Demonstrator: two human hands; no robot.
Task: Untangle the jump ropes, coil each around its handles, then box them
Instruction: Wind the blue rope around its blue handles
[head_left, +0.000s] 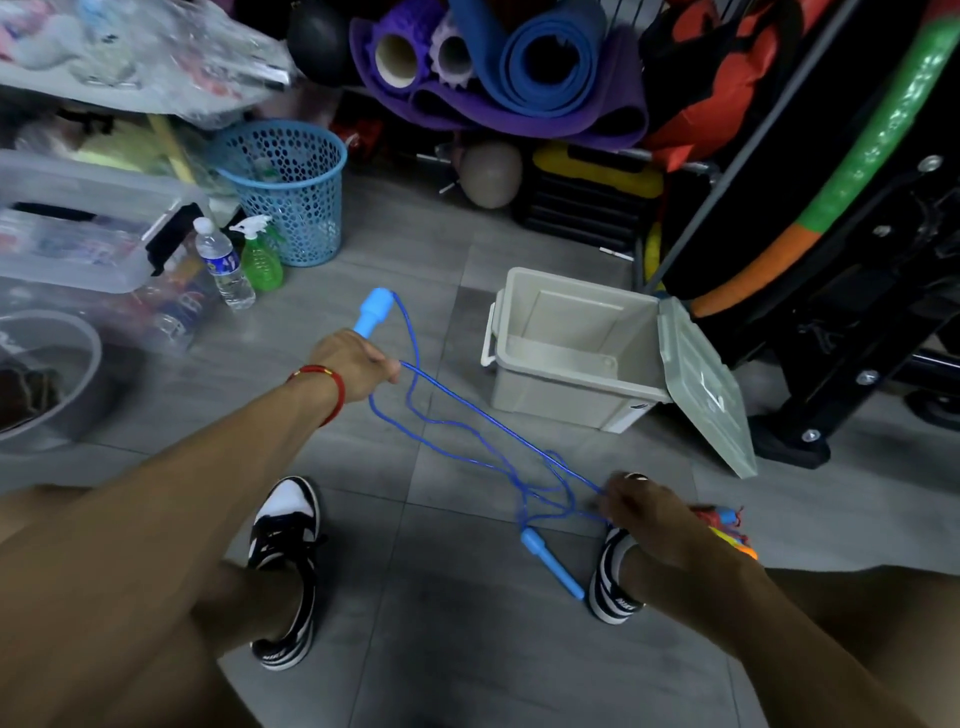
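Left grip (358, 366) on handle (373, 310), pointing up-right

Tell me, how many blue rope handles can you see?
2: one handle gripped in the left hand, the other handle on the floor by the right shoe.

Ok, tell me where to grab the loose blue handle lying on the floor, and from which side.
Grip the loose blue handle around its long, narrow shaft, coming down from above. It lies flat on the floor beside the right shoe, so its top is exposed. Its thicker upper end joins the tangled blue rope, which the right hand is pinching, so probably avoid that end.
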